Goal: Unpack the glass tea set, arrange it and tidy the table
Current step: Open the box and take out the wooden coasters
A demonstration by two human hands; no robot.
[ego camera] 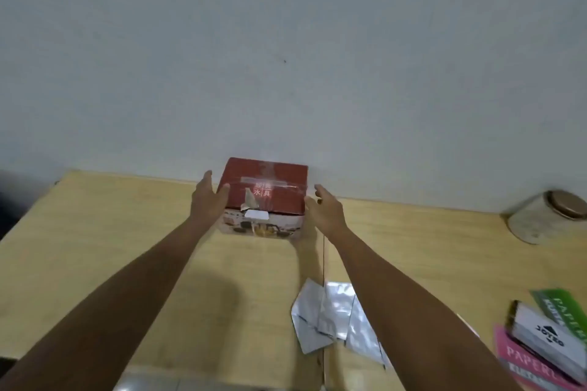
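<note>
The box is sitting sealed at the table's far edge against the wall, taped across its red lid, so unpacking is barely beginning. The left hand is lying at its nine o'clock side with straight fingers touching the lid edge; the right hand is flanking its three o'clock side, fingers relaxed, contact unclear. Foil packets at five o'clock, a jar at three o'clock and paper packs are awaiting tidying.

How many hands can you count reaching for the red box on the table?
2. The left hand is at the red box's left side, the right hand at its right side.
</note>
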